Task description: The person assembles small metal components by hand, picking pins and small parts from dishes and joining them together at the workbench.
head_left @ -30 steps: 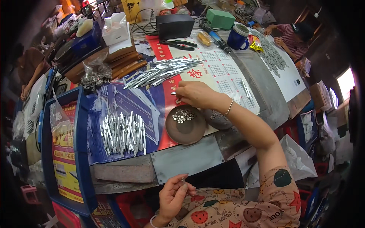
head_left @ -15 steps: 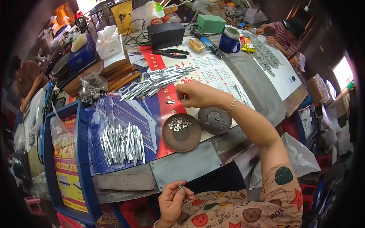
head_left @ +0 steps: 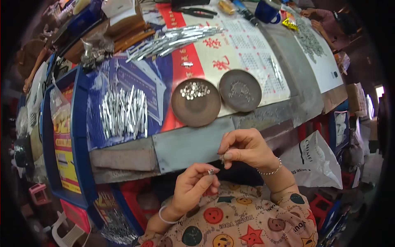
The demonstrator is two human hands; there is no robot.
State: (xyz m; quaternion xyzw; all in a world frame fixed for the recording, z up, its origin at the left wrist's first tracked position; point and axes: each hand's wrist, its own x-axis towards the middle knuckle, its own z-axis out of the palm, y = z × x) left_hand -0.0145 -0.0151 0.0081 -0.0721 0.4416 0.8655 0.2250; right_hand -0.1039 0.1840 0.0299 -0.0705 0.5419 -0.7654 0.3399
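Observation:
Close to my body, my left hand [head_left: 191, 189] is closed in a pinch on a small silvery metal piece [head_left: 211, 171]. Just to its right and a little higher, my right hand [head_left: 249, 151] pinches another tiny metal bit [head_left: 223, 158], too small to name. A narrow gap separates the two hands. Beyond them stand two round brown dishes. The left dish [head_left: 195, 114] holds small shiny metal pieces, and the right dish [head_left: 249, 84] has fine grey bits in it. A few short metal pieces [head_left: 187, 64] lie on the red strip of the calendar sheet.
Silvery strips form one pile [head_left: 124, 111] at left and another [head_left: 175, 41] farther back. A blue tray [head_left: 78, 140] stands at the table's left edge. Pliers [head_left: 197, 12] and a blue mug [head_left: 267, 11] are at the back. Co-workers sit at the far left and far right.
My right hand has come back from above the calendar sheet toward my left hand, now pinching a small bit. The view has tipped downward.

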